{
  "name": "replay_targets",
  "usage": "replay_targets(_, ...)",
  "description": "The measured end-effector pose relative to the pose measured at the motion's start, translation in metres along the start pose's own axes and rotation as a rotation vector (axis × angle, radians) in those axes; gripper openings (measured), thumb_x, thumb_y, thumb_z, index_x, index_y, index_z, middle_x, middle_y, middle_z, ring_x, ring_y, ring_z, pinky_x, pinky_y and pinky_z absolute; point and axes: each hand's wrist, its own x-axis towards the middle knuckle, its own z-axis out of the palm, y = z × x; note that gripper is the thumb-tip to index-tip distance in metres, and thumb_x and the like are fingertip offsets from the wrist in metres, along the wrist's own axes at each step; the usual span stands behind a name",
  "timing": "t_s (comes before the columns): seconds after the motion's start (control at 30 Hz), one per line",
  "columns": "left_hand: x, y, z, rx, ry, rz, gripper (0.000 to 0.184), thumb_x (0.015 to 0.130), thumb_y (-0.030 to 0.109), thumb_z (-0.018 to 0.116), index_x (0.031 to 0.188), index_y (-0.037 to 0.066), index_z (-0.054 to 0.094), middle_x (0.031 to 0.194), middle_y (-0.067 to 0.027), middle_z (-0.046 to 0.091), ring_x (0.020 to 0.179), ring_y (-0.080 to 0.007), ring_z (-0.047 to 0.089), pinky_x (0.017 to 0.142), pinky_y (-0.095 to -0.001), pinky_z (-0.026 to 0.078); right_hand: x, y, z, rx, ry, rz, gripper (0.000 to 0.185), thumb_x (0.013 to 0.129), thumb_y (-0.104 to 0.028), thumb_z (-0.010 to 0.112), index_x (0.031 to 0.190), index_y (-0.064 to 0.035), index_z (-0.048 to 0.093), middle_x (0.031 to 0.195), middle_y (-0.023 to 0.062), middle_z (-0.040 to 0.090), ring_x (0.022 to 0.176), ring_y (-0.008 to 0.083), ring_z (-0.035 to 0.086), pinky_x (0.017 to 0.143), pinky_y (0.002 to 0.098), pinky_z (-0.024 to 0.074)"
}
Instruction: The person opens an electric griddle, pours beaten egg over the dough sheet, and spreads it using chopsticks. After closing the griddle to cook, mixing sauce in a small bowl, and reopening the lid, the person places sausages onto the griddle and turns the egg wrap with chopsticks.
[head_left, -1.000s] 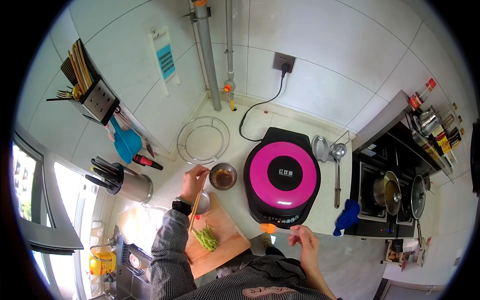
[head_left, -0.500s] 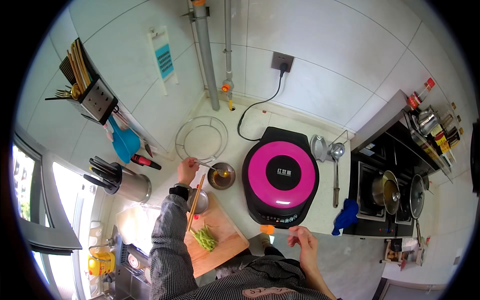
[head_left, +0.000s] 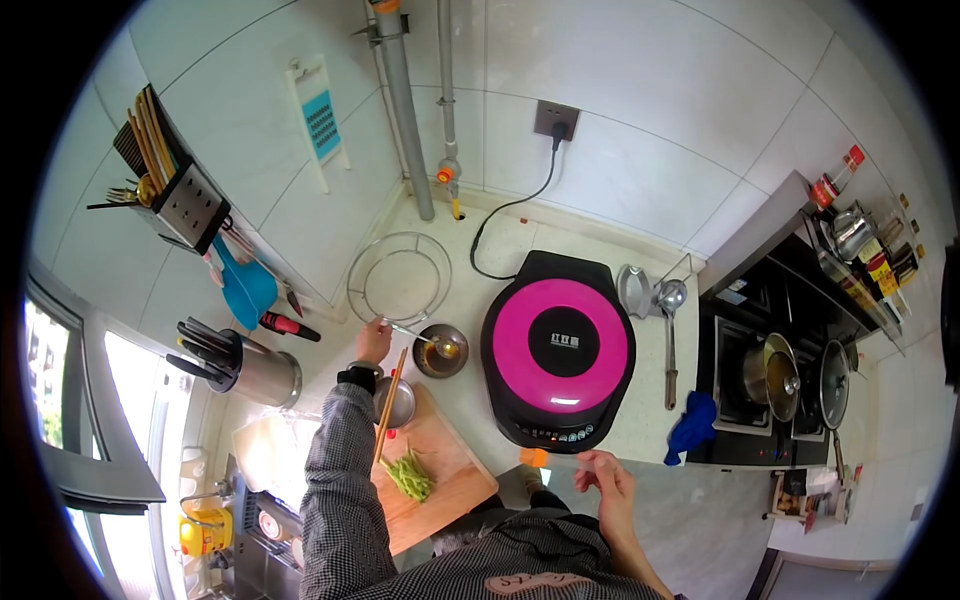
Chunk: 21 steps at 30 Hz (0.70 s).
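Note:
My left hand (head_left: 374, 341) pinches the thin handle of a spoon (head_left: 408, 331). The spoon's head is in a small metal bowl (head_left: 462, 368) holding dark liquid. Close to my left wrist, a second metal bowl (head_left: 404, 403) stands by a wooden cutting board (head_left: 450, 455), with wooden chopsticks (head_left: 391, 405) beside it. Sliced green vegetable strips (head_left: 408, 477) lie piled on the board. My right hand (head_left: 608, 485) hovers near the counter's front edge, its fingers loosely curled and apart with nothing visible in them. It is nearest to a pink-topped electric griddle (head_left: 520, 375), which is closed.
A round wire rack (head_left: 352, 290) sits behind the bowls. A ladle (head_left: 671, 345) and a blue cloth (head_left: 692, 428) lie right of the griddle, before the stove with a pot (head_left: 757, 378). A knife block (head_left: 265, 370) stands left. A power cord (head_left: 535, 195) runs to the wall.
The view has shifted very slightly. My left hand still holds the spoon in the bowl, and my right hand stays in about the same place.

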Motion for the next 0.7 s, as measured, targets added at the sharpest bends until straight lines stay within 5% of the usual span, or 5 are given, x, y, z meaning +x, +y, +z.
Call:
replay_targets(0.2,-0.045,0.069,-0.02,-0.044,0.272,0.223,0.027,0.086,0.017,0.064,0.105,-0.001,0.064,0.083,-0.0145,0.067,0.078,-0.0217,0.064,0.072,-0.0341,0.05,-0.001,-0.007,-0.003,-0.003,0.014,-0.011,0.035,0.1,-0.027,0.044,0.103,0.0045,0.059,0.079,0.0077,0.059,0.068,0.0147,0.056,0.064,0.0271,0.0453)
replay_targets(0.33,-0.114,0.105,-0.017,-0.224,-0.217,0.216,0.015,0.094,0.011,0.051,0.1,0.001,0.06,0.076,-0.0074,0.06,0.068,-0.0164,0.058,0.069,-0.0333,0.049,-0.004,-0.003,-0.021,-0.026,0.081,-0.072,0.034,0.1,-0.027,0.044,0.102,0.0032,0.06,0.076,0.0076,0.06,0.066,0.0142,0.056,0.063,0.027,0.0455)
replay_targets(0.47,-0.203,0.14,0.012,-0.196,-0.503,0.255,0.012,0.089,0.011,0.055,0.095,0.001,0.057,0.097,-0.0122,0.058,0.085,-0.0205,0.057,0.075,-0.0349,0.047,-0.009,0.005,-0.05,0.004,0.179,-0.072,0.035,0.099,-0.029,0.045,0.1,0.0023,0.06,0.074,0.0077,0.06,0.064,0.014,0.056,0.062,0.0265,0.0453)
replay_targets(0.53,-0.234,0.156,0.032,-0.15,-0.522,0.626,0.022,0.086,0.013,0.058,0.104,0.003,0.056,0.108,-0.0127,0.054,0.099,-0.0257,0.053,0.085,-0.0355,0.044,-0.012,0.006,-0.062,0.019,0.261,-0.069,0.035,0.099,-0.03,0.046,0.1,0.0014,0.061,0.073,0.0077,0.06,0.064,0.0138,0.055,0.061,0.0263,0.0447)
replay_targets(0.7,-0.278,0.205,0.073,0.085,-0.406,0.84,0.033,0.084,0.022,0.063,0.112,0.006,0.055,0.111,-0.0116,0.054,0.105,-0.028,0.051,0.093,-0.0367,0.04,-0.013,0.0,-0.078,0.047,0.342,-0.102,0.035,0.098,-0.031,0.047,0.1,0.0003,0.061,0.073,0.007,0.059,0.063,0.0132,0.054,0.061,0.0266,0.0436)
